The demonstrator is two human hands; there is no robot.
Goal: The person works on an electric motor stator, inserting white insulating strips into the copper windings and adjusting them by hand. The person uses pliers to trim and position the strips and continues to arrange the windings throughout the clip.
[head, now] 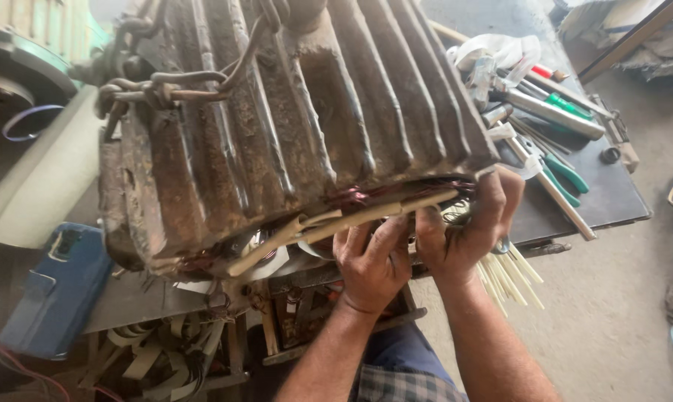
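Two bare hands work at the lower open end of a rusty, ribbed motor housing lying on a dark metal table. Just below it, the left hand pinches a pale insulation strip. The right hand grips the housing's rim, seemingly over copper windings.

Both hands press at the open end of a rusty ribbed motor housing: left hand on a pale strip, right hand gripping the rim.
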